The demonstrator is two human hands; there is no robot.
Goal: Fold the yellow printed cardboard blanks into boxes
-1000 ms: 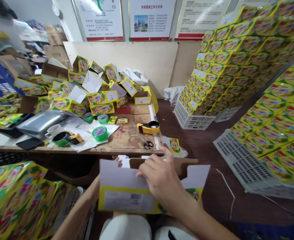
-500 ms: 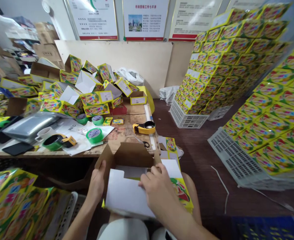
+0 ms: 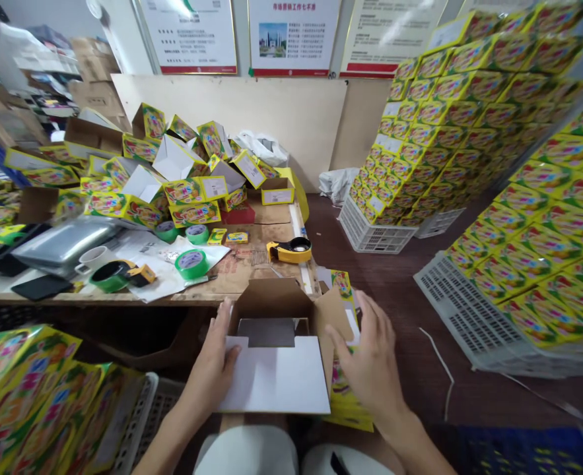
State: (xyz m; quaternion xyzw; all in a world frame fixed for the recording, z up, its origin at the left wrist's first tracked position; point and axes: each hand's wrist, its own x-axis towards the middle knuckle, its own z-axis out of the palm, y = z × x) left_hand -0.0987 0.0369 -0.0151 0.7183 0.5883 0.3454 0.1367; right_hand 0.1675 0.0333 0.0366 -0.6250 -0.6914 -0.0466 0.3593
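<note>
An open cardboard box (image 3: 281,369) with yellow printed sides rests on my lap, its flaps up and a white flap lying toward me. My left hand (image 3: 214,369) presses flat against the box's left side, fingers stretched out. My right hand (image 3: 370,363) lies against the right side flap, fingers spread. The brown inside of the box shows between the hands.
A wooden table (image 3: 251,277) ahead carries a heap of yellow boxes (image 3: 172,178), green tape rolls (image 3: 191,262), a yellow tape dispenser (image 3: 291,251) and a mug (image 3: 93,258). Tall stacks of yellow boxes (image 3: 469,132) on white crates (image 3: 375,234) stand right; more boxes (image 3: 38,396) lower left.
The box has turned upright with its opening toward me. My right hand moved off the white flap to the right side; my left hand shifted to the box's left wall.
</note>
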